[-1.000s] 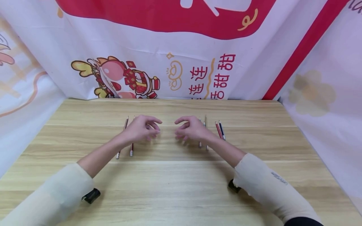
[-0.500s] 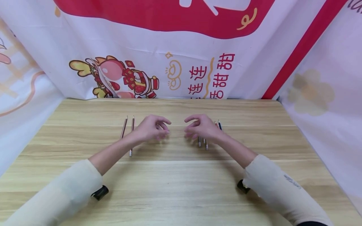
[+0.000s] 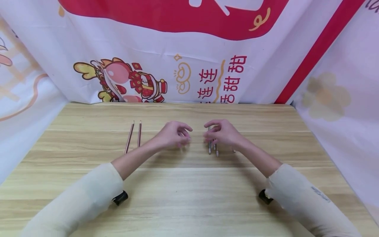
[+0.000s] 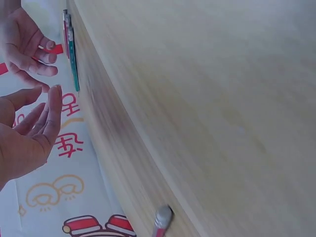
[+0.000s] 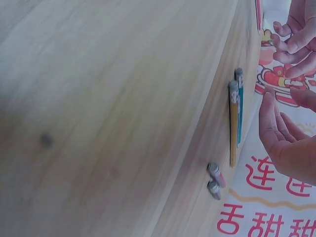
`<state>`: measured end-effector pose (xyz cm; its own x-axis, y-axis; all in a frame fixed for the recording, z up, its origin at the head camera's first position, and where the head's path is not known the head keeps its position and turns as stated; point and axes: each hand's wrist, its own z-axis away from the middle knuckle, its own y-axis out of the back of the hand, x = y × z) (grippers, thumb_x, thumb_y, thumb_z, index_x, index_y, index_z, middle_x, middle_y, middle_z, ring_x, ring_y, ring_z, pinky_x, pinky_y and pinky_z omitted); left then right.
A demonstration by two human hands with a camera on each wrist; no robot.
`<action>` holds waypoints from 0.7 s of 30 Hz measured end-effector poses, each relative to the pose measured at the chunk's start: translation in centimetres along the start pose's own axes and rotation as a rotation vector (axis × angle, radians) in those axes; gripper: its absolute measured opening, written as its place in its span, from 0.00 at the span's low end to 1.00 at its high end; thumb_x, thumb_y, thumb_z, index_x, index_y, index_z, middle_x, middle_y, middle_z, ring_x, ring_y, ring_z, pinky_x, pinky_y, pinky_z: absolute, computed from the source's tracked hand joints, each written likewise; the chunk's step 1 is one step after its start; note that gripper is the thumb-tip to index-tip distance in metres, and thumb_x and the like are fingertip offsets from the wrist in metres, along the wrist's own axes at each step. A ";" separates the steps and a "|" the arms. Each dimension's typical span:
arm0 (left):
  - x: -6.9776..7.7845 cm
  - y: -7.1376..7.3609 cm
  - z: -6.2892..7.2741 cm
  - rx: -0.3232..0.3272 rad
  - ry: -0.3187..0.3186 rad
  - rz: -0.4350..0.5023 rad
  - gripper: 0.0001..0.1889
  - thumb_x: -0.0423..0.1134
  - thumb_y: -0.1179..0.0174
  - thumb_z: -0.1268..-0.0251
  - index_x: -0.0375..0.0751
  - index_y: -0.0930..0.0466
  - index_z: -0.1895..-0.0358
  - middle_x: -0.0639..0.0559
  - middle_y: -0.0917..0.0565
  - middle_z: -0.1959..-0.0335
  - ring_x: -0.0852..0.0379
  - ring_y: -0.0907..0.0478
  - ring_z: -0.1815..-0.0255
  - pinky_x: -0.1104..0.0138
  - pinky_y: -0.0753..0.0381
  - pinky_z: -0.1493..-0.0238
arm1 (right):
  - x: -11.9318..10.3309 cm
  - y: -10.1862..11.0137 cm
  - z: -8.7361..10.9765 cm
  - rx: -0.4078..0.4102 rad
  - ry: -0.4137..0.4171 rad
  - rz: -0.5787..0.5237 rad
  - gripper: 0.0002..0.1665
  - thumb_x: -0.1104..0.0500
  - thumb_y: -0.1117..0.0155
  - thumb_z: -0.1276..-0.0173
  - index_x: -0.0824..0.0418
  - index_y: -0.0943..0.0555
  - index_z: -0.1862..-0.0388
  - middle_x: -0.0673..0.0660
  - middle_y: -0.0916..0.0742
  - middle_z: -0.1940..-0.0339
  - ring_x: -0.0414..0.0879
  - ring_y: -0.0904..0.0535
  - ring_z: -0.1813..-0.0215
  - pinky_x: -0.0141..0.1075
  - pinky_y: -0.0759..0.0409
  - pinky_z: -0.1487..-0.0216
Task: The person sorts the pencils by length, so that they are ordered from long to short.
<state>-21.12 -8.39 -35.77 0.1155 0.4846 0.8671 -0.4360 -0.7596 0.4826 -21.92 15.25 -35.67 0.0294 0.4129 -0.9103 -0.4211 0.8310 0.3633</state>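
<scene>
Left hand [image 3: 174, 135] and right hand [image 3: 224, 133] held apart over worktop [image 3: 177, 200], thumbs parted from loosely bent fingers; two reddish pencils [image 3: 129, 137] laid left of left hand, other pencils [image 3: 210, 147] partly hidden by right hand

Back cloth [image 3: 171, 44]: red print, 连连 [image 3: 208, 75] and 甜甜 [image 3: 237, 64] stacked in head view, each with another character cut off below. Large white glyph [image 3: 240, 4] up top: cropped, unreadable. Right-side cloth [image 3: 340, 59]: corner lettering cropped. Right sleeve [image 3: 305, 205] print [image 3: 320, 194]: too small to read.
</scene>
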 end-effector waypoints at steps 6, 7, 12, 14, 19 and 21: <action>0.4 -0.8 -1.2 0.005 -0.005 0.016 0.20 0.22 0.37 0.36 0.24 0.21 0.40 0.36 0.12 0.58 0.44 0.14 0.68 0.58 0.08 0.67 | 0.6 1.2 0.3 0.019 -0.025 0.018 0.24 0.67 0.37 0.25 0.73 0.25 0.33 0.73 0.13 0.49 0.60 0.11 0.51 0.49 0.08 0.53; 0.4 -0.9 -1.4 0.004 -0.004 0.021 0.20 0.22 0.37 0.36 0.24 0.21 0.40 0.36 0.12 0.58 0.43 0.14 0.68 0.60 0.08 0.67 | 0.8 1.4 0.3 0.024 -0.030 0.022 0.24 0.67 0.37 0.25 0.73 0.25 0.33 0.72 0.12 0.49 0.60 0.11 0.52 0.48 0.08 0.53; 0.6 -1.8 -2.3 0.004 -0.010 0.024 0.20 0.21 0.37 0.36 0.24 0.20 0.40 0.38 0.12 0.60 0.44 0.14 0.69 0.64 0.10 0.70 | 1.3 2.1 0.6 0.041 -0.034 0.033 0.24 0.67 0.37 0.25 0.73 0.25 0.33 0.73 0.13 0.48 0.61 0.11 0.51 0.47 0.08 0.53; 0.7 -2.2 -2.6 0.006 -0.011 0.015 0.20 0.22 0.38 0.36 0.25 0.20 0.40 0.40 0.13 0.61 0.46 0.14 0.69 0.64 0.10 0.71 | 1.4 2.3 0.7 0.046 -0.039 0.030 0.24 0.67 0.37 0.25 0.74 0.25 0.33 0.73 0.13 0.48 0.60 0.11 0.52 0.48 0.08 0.53; 1.2 -3.3 -3.3 0.011 -0.036 -0.023 0.19 0.23 0.37 0.37 0.25 0.19 0.41 0.43 0.14 0.62 0.45 0.14 0.68 0.67 0.12 0.72 | 1.8 2.9 1.1 0.063 -0.059 0.017 0.23 0.68 0.38 0.24 0.74 0.26 0.33 0.73 0.14 0.49 0.58 0.11 0.53 0.46 0.08 0.53; 1.4 -3.7 -3.7 0.013 -0.052 -0.033 0.18 0.24 0.35 0.37 0.25 0.18 0.43 0.43 0.15 0.63 0.43 0.14 0.68 0.68 0.13 0.73 | 1.9 3.2 1.2 0.070 -0.064 0.014 0.23 0.68 0.38 0.24 0.75 0.26 0.33 0.73 0.14 0.49 0.56 0.11 0.55 0.45 0.08 0.54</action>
<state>-22.62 -3.27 -36.79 0.1764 0.4863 0.8558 -0.4197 -0.7493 0.5123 -22.10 19.14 -36.05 0.0829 0.4461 -0.8912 -0.3575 0.8480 0.3912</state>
